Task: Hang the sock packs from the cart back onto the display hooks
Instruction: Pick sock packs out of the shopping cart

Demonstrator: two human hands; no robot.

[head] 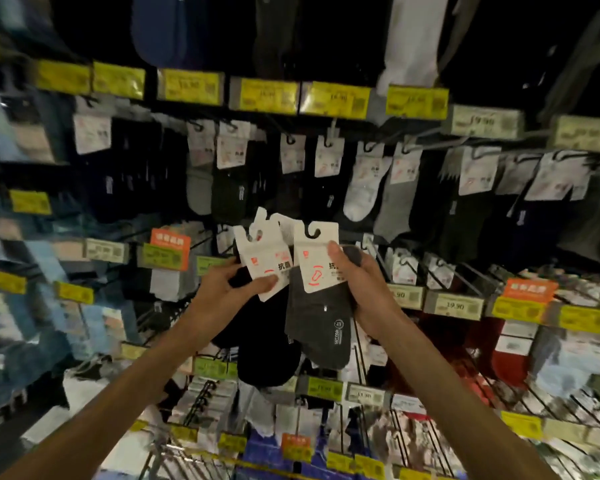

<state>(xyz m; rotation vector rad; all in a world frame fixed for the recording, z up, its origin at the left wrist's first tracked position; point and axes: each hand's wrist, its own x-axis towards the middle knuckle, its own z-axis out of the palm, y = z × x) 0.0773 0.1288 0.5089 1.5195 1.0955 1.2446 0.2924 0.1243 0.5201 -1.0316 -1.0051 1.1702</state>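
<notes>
At the far left the shelves are blurred and little can be read there. Near the middle, the left hand is raised in front of the display, and its fingers and thumb are closed on a small bunch of black packs. Their white cards are fanned upward and the dark socks hang below the hand. How many packs are in the bunch cannot be told exactly. Just beside it, touching or nearly touching, one grey pack is gripped by the right hand: the thumb is pressed on the front of the card and the other fingers are curled behind the sock. The pack is held upright, and its black hanger at the top is free, not yet on any hook. So all the packs in view that belong to the task are in the hands and none is being hung at this moment. The step in hand is judged to be the separating of one pack from the bunch and the choosing of its place. A row of hung socks under yellow price tags is seen above, and to the right of the right hand some long wire hooks carry only a few packs. For the next move the grey pack should probably be lifted to a hook with matching grey socks, with the hanger opening turned to the hook's tip, and then slid on.
</notes>
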